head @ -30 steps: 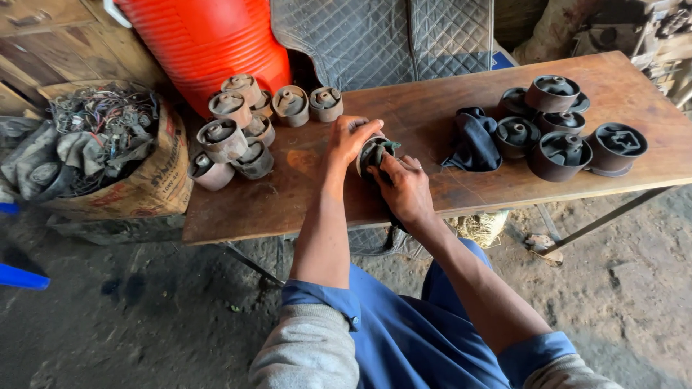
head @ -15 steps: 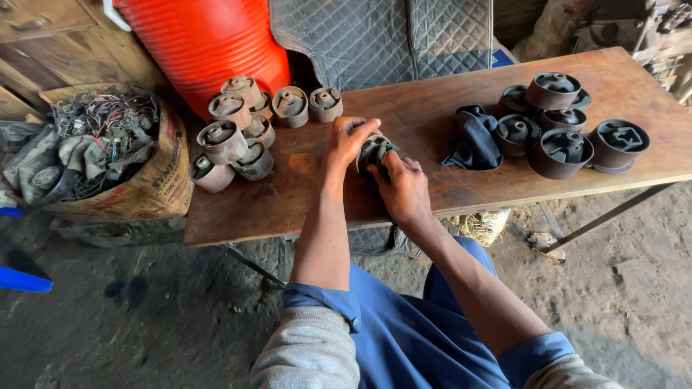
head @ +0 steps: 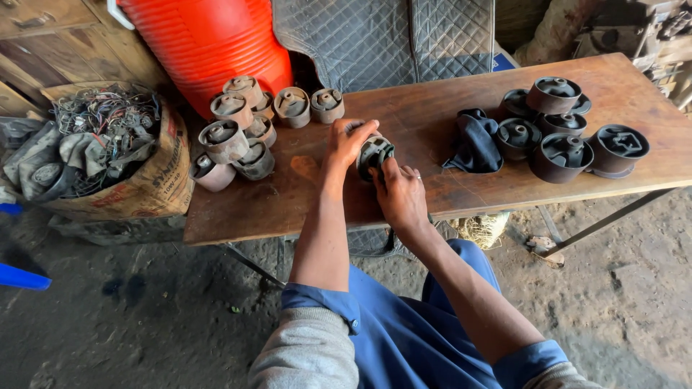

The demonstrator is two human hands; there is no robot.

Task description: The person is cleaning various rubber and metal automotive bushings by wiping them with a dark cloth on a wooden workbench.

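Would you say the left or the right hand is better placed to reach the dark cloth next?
Probably the right hand: it lies on the bushing's side toward the dark cloth, while the left hand grips from the far side.

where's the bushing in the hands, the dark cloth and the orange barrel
bushing (head: 375, 153), head view, its round end face
dark cloth (head: 474, 140), head view, middle fold
orange barrel (head: 209, 43), head view, ribbed side
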